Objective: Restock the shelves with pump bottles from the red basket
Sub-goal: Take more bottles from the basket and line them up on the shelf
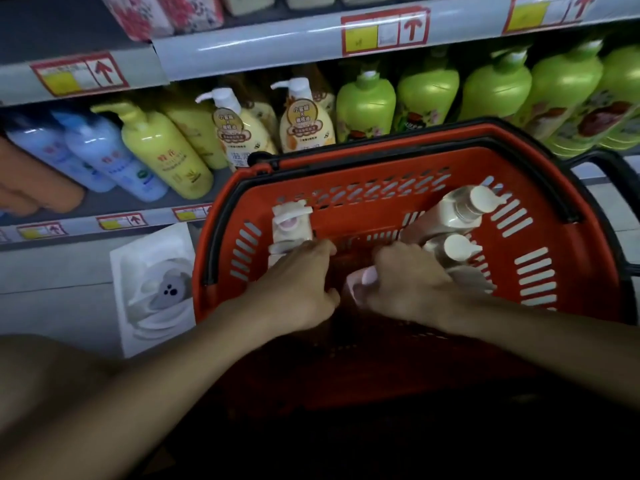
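Observation:
A red basket [388,174] with black handles sits in front of the shelf. Both my hands reach down into it. My left hand [298,289] curls its fingers against a white pump bottle [289,223] standing at the basket's left side. My right hand [405,289] is closed over a pale pink bottle [362,284] low in the middle. Two more cream pump bottles [460,209] lean at the right, one [453,249] just beside my right hand.
The shelf [242,46] behind holds blue, yellow [162,154], cream and green pump bottles [363,109] in rows, with red price tags along its edge. A white pack with a grey bear [156,285] stands on the lower level left of the basket.

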Demonstrator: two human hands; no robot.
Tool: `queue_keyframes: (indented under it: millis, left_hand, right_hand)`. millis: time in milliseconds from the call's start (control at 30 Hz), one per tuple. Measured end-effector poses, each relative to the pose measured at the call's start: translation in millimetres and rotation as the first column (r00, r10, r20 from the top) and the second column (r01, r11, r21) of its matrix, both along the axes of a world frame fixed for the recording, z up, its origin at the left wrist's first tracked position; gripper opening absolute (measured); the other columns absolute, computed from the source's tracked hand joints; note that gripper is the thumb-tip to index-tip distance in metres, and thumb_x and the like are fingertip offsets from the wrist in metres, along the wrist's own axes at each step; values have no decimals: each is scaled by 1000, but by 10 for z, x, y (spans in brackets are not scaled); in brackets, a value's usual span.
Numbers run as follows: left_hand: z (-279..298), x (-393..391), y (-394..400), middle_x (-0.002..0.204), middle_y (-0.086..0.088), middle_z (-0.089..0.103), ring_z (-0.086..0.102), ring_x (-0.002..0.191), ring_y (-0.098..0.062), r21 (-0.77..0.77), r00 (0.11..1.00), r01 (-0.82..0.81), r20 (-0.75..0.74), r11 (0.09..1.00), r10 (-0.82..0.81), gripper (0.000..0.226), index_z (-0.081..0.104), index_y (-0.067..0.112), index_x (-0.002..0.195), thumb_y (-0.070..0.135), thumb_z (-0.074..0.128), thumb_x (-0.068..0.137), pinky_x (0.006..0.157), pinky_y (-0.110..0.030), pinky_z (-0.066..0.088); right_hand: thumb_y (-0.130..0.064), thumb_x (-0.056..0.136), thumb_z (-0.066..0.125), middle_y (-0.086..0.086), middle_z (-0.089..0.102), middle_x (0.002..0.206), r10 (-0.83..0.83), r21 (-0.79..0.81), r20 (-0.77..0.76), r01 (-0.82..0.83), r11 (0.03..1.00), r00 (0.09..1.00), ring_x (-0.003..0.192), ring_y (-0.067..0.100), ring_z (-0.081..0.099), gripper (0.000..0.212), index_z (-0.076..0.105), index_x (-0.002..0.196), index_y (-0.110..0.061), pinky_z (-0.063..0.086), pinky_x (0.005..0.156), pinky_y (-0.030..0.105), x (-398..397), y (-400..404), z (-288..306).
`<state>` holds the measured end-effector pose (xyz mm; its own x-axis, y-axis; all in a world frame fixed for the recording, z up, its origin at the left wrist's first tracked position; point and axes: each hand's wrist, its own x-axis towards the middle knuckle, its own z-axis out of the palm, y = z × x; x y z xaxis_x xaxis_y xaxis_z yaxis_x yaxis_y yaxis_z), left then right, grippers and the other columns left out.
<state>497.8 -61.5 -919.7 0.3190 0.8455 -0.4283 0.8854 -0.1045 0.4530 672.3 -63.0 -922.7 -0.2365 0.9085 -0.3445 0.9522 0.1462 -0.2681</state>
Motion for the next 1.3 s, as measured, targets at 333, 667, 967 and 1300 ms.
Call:
queue_keyframes:
  millis: [333,667,967,1300]
  left_hand:
    - [-184,285,-274,126,9,58,55,118,-13,229,945,-196,303,953,122,85,39,32,135,57,76,63,90,-42,52]
    - [413,211,275,97,1,78,74,88,-12,-256,419,-537,746,804,518,48,70,32,100,36,91,58,81,-39,61]
    - [804,96,342,112,-10,76,71,107,-30,-368,232,-398,846,841,480,52,74,19,113,32,83,64,100,-53,52]
    - [1098,-94,325,115,6,74,73,103,-16,-5,493,-343,850,939,185,59,60,31,132,31,83,77,84,-35,61]
  right_hand:
    - [-58,79,64,7,60,38,-339,-105,-275,323,941,899,34,12,55,59,70,56,-5,44,47,25,208,270,862]
    - [-77,87,45,6,66,59,-408,-109,-723,491,865,558,45,15,57,76,68,109,-8,44,53,28,656,460,1225]
    - [-29,72,89,-8,74,120,-329,-312,-821,117,943,467,111,12,71,67,58,131,-30,59,94,41,377,232,893]
    - [-12,75,86,-2,78,109,-250,-170,-919,265,949,304,98,10,74,52,66,123,-17,58,68,20,202,168,1011]
